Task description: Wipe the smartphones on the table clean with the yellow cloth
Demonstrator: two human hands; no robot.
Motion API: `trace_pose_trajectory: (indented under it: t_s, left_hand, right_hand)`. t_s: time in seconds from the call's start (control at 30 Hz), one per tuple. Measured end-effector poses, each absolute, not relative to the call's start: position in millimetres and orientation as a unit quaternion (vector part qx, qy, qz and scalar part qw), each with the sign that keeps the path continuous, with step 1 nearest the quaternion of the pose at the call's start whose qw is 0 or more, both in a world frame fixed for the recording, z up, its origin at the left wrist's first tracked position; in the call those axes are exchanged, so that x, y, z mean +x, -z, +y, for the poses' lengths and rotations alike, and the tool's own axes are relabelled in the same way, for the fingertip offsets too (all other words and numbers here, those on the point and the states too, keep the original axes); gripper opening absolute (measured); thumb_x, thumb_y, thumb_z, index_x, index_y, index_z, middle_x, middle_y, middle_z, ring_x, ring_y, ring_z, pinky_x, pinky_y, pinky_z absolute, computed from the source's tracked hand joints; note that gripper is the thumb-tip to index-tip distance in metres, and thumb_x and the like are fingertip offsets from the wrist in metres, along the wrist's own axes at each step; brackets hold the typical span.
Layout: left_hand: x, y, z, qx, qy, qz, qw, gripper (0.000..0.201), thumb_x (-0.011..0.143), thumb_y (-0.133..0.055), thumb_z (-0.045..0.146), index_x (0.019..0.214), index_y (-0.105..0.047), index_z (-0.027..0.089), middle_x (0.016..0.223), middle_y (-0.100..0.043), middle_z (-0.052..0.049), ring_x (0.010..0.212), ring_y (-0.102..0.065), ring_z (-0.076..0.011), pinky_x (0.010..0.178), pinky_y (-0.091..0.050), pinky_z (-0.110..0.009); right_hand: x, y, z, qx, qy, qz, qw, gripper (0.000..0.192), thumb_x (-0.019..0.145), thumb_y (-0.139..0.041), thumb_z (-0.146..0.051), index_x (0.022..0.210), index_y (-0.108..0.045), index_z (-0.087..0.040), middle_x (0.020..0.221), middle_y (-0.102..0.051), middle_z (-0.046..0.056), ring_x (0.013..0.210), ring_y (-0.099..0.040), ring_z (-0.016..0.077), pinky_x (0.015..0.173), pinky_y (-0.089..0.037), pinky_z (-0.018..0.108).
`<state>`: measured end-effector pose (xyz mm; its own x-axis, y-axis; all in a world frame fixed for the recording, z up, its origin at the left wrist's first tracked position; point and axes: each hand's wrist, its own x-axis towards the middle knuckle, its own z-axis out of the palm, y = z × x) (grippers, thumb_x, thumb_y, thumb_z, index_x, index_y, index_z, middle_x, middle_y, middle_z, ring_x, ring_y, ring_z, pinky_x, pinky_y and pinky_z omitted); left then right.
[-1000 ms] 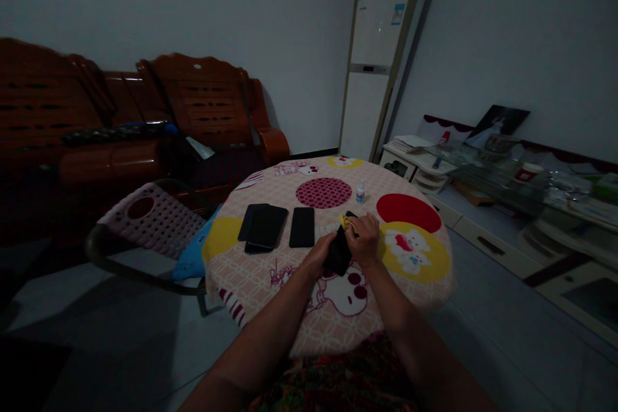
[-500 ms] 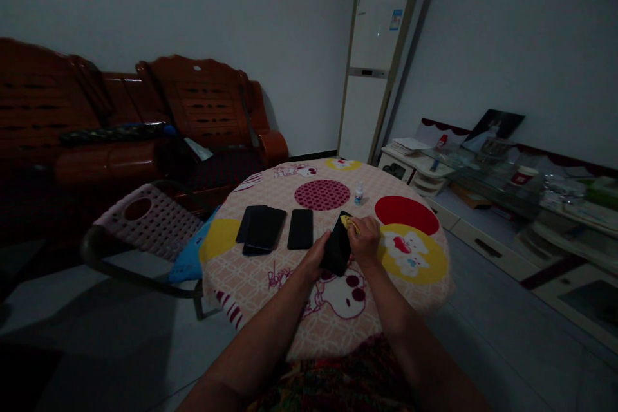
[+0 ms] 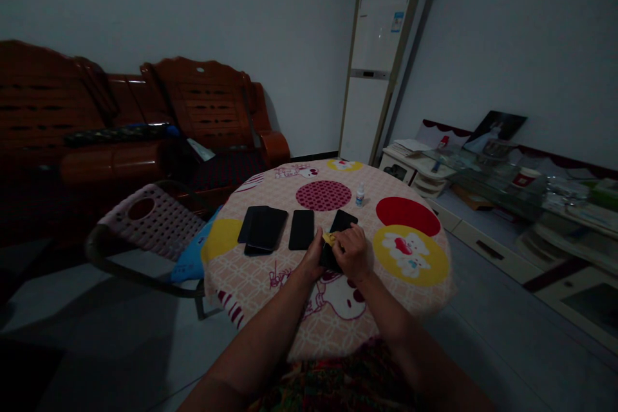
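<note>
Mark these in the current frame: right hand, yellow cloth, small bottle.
Right hand (image 3: pixel 351 251): head view, back of the hand.
Yellow cloth (image 3: pixel 328 238): head view, the exposed part left of that hand.
Small bottle (image 3: pixel 360 196): head view, middle of its body.

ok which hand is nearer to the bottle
Right. The right hand, with the yellow cloth, is on the near side of the bottle; the left hand, holding a black device, is farther off, towards the near left.

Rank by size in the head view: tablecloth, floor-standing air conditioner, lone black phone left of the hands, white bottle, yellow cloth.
1. Tablecloth
2. Floor-standing air conditioner
3. Black phone
White bottle and yellow cloth: too close to rank, cloth partly hidden.
</note>
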<state>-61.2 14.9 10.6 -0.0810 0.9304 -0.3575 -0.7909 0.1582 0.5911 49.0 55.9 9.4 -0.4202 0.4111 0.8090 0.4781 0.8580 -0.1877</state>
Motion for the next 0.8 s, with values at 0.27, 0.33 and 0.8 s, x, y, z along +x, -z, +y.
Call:
trace_pose_trajectory:
  t_s: [0.27,0.33,0.8]
  left_hand:
    - [-55.3,-10.9,13.0,0.134,-0.642,0.351,0.668,0.055,0.087,-0.044,0.065,0.091,-0.067,0.015,0.072,-0.069,-0.006,0.068,-0.068,-0.0188,0.063,-0.051,-0.026]
    - [-58.0,-13.0,12.5,0.118,-0.646,0.350,0.668,0.058,0.085,-0.043,0.068,0.084,-0.066,0.015,0.065,-0.067,-0.005,0.061,-0.065,-0.0174,0.060,-0.049,-0.025]
    - [-58.6,-9.3,15.2,0.125,-0.627,0.330,0.694,0.059,0.090,-0.038,0.062,0.094,-0.068,0.012,0.077,-0.070,-0.010,0.072,-0.068,-0.0206,0.067,-0.053,-0.029]
  right_hand:
    - [47.3,-10.8,67.9,-0.301,0.043,-0.814,0.496,0.021,0.087,-0.048,-0.012,0.098,-0.065,-0.018,0.079,-0.061,0.005,0.084,-0.053,0.0206,0.097,-0.040,0.042]
    - [48.6,-11.2,55.2,-0.272,0.040,-0.837,0.474,0.019,0.085,-0.049,-0.012,0.092,-0.065,-0.019,0.076,-0.058,0.003,0.082,-0.052,0.0200,0.098,-0.040,0.042]
    - [58.0,-6.1,80.1,-0.333,0.085,-0.795,0.500,0.019,0.086,-0.049,-0.011,0.094,-0.064,-0.020,0.077,-0.057,0.004,0.081,-0.051,0.0207,0.098,-0.039,0.044]
